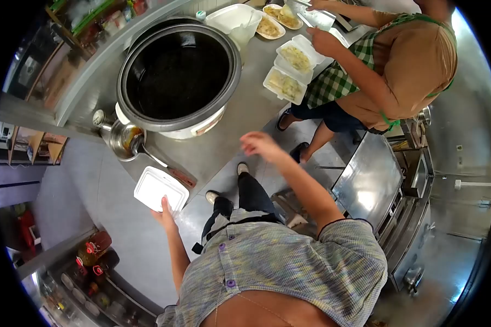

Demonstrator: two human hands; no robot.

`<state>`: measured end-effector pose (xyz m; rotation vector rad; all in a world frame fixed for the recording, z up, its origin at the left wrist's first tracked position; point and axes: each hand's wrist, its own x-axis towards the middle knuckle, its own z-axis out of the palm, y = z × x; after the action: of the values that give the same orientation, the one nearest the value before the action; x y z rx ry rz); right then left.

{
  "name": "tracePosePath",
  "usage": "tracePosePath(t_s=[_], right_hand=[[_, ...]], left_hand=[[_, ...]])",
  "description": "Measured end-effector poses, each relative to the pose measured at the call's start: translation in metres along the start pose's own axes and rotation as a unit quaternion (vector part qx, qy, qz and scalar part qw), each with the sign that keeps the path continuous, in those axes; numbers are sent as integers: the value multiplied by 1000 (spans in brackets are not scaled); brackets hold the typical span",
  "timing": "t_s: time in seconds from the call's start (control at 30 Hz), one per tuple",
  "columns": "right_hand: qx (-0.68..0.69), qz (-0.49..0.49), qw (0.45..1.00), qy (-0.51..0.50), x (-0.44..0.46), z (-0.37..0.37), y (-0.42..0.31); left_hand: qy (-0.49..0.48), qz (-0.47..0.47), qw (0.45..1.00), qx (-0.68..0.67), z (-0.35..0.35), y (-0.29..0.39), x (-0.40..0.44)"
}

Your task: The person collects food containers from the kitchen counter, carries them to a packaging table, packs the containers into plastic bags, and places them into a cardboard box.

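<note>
My left hand (166,213) holds a closed white foam box (161,189) by its near edge, beside the counter's corner. My right hand (258,146) is raised over the counter's edge, a little blurred, with its fingers curled together; whether anything small is between them I cannot make out. Between and beyond my hands stands a large black-lined pot (183,76) with dark contents. Left of the pot, a metal bowl (124,140) holds a ladle (139,146) and some brownish sauce. The ladle's wooden handle lies near the foam box.
A co-worker (403,71) in a checked apron stands at the right of the counter (213,150), holding utensils. Open foam boxes (285,85) with food lie near them. Behind are two filled trays (270,27) and a white container (232,17). Bottles (95,245) stand at lower left.
</note>
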<state>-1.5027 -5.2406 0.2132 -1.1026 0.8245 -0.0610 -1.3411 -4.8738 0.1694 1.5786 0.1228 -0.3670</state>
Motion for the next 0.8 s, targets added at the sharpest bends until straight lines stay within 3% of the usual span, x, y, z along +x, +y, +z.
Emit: tracePosePath(t_s=[0.1, 0.17, 0.23, 0.3, 0.4, 0.5, 0.57, 0.6, 0.67, 0.7, 0.73, 0.77, 0.8], right_hand=[[84, -29, 969, 229, 17, -101, -29], [160, -140, 925, 315, 49, -168, -32], [154, -132, 922, 331, 70, -220, -53], [141, -115, 918, 351, 103, -261, -66], [151, -95, 905, 387, 132, -295, -91], [46, -85, 898, 429, 159, -326, -113], [47, -93, 878, 467, 195, -364, -107], [49, -100, 867, 485, 211, -378, -105], [141, -146, 861, 466, 236, -390, -115], [187, -167, 853, 457, 245, -395, -120], [230, -187, 842, 452, 249, -402, -123], [269, -207, 828, 447, 249, -410, -126], [308, -230, 812, 439, 250, -417, -134]], left_hand=[[-11, 4, 998, 60, 12, 9, 1], [-6, -13, 991, 134, 12, 6, 7], [14, -44, 967, 249, -8, -9, 21], [163, 21, 938, 304, -21, -34, 24], [187, 297, 799, 488, 24, 34, -28], [-56, 207, 919, 330, 118, 75, -48], [-203, 198, 925, 254, 211, 86, -39], [-247, 175, 930, 209, 261, 92, -37], [-321, 247, 894, 192, 368, 101, -17], [-335, 155, 917, 151, 417, 100, -7], [-341, 219, 897, 179, 461, 88, 14], [-348, 194, 904, 153, 505, 81, 28], [-362, 46, 923, 123, 547, 79, 44]])
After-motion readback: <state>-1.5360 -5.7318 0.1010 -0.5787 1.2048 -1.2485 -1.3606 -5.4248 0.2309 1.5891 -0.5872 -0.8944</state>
